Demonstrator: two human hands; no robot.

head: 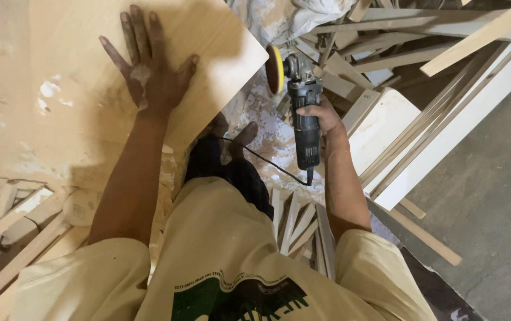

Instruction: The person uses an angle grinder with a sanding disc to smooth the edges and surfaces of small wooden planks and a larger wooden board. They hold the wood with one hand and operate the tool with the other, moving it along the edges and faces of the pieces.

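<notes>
Here, nearest the camera, the right hand (321, 119) has its fingers curled tight round the dark grey body of a corded angle grinder (303, 113), just right of the pale, flat plywood board (148, 65). The tool's long axis runs away from the person, cable end near and head far, and its round yellow-backed sanding disc (275, 69) stands on edge, facing left towards the board's rounded corner, just beside it. Farther out, the left hand (148, 74) lies flat on the board, fingers spread wide, while right of the board a loose heap of pale wooden slats (422, 53) lies beyond the grinder.
</notes>
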